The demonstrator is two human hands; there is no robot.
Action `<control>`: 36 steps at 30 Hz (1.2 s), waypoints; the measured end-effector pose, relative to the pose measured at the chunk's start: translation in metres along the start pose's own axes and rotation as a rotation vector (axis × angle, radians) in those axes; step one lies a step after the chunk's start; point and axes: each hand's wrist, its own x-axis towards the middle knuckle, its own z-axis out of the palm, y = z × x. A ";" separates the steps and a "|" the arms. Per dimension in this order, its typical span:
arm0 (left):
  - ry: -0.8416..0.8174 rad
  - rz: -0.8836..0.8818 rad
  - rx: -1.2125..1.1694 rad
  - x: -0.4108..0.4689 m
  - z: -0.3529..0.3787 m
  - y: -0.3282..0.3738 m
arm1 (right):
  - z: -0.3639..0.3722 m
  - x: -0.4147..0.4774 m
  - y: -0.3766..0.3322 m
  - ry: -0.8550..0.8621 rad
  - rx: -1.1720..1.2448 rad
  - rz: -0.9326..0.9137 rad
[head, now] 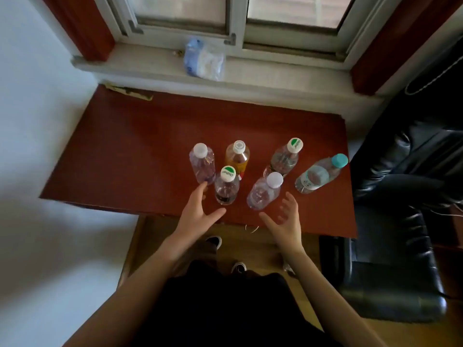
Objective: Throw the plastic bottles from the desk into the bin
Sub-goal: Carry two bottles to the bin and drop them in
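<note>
Several plastic bottles stand upright on the red-brown desk (pixel 140 151). A clear one with a white cap (pixel 202 162) is at the left. An amber one (pixel 237 156) stands behind a green-and-white capped one (pixel 226 187). Another green-and-white capped bottle (pixel 284 157), a clear white-capped one (pixel 263 192) and a teal-capped one (pixel 318 175) stand to the right. My left hand (pixel 198 211) is open at the desk's front edge, fingertips by the left bottle's base. My right hand (pixel 285 219) is open just right of the front white-capped bottle. No bin is in view.
A black leather chair (pixel 390 279) stands at the right of the desk. A crumpled plastic bag (pixel 204 60) lies on the windowsill behind. A white wall borders the desk's left side. Wooden floor and my shoes (pixel 225 254) show below the desk edge.
</note>
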 end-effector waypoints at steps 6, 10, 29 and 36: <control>-0.155 0.184 0.138 0.056 -0.011 0.011 | 0.030 0.024 -0.006 0.081 -0.132 -0.016; -0.260 0.354 0.199 0.074 -0.015 0.008 | 0.048 0.024 -0.012 0.204 -0.059 0.029; -1.037 0.704 0.336 0.030 0.091 0.105 | 0.004 -0.192 0.037 1.083 0.359 0.280; -1.267 0.774 0.556 -0.054 0.175 0.092 | 0.051 -0.333 0.110 1.430 0.476 0.655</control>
